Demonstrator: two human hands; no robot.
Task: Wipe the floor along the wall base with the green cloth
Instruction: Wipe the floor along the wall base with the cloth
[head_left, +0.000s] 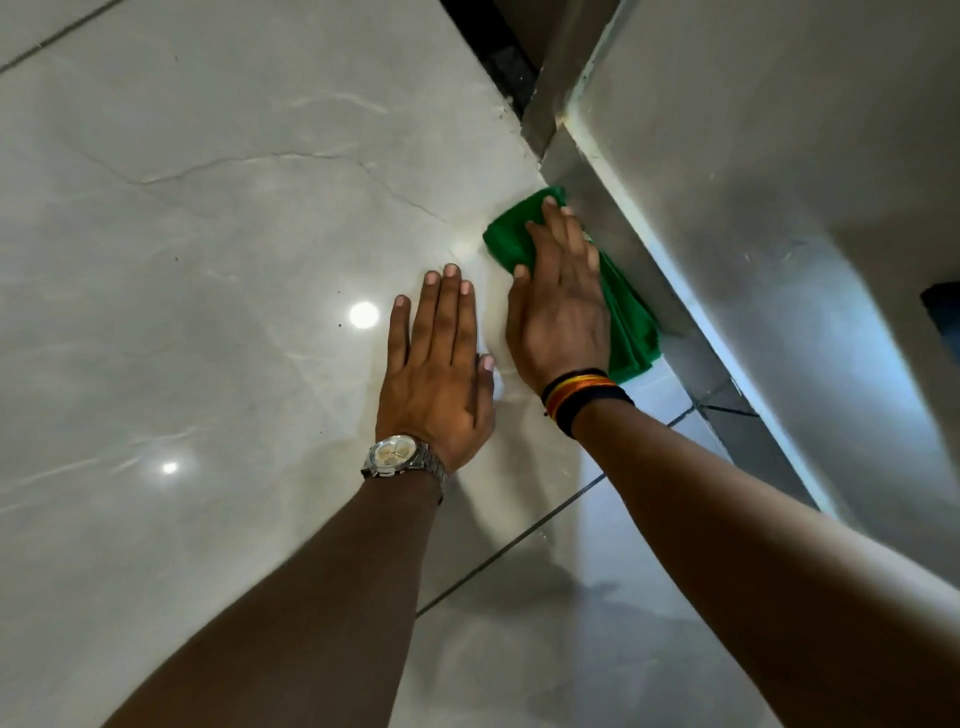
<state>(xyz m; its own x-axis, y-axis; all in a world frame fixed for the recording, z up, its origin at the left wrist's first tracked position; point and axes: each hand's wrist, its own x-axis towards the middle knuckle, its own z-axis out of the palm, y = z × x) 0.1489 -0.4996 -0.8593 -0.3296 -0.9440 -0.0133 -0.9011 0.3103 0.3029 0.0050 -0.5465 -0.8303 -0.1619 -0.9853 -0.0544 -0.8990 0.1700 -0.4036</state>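
The green cloth (630, 332) lies on the glossy marble floor (234, 249), pushed up against the grey wall base (626, 234) that runs diagonally from upper middle to lower right. My right hand (560, 306), with coloured bands at the wrist, lies flat on the cloth with fingers stretched out, pressing it down; part of the cloth is hidden under it. My left hand (436, 364), wearing a metal watch, rests palm-down on the bare floor just left of the right hand, holding nothing.
The pale wall (779, 156) rises at the right above the base. A dark gap (493, 41) opens at the top beyond a wall corner. Dark grout lines (519, 540) cross the tiles near my forearms. Ceiling lights reflect on the floor at left.
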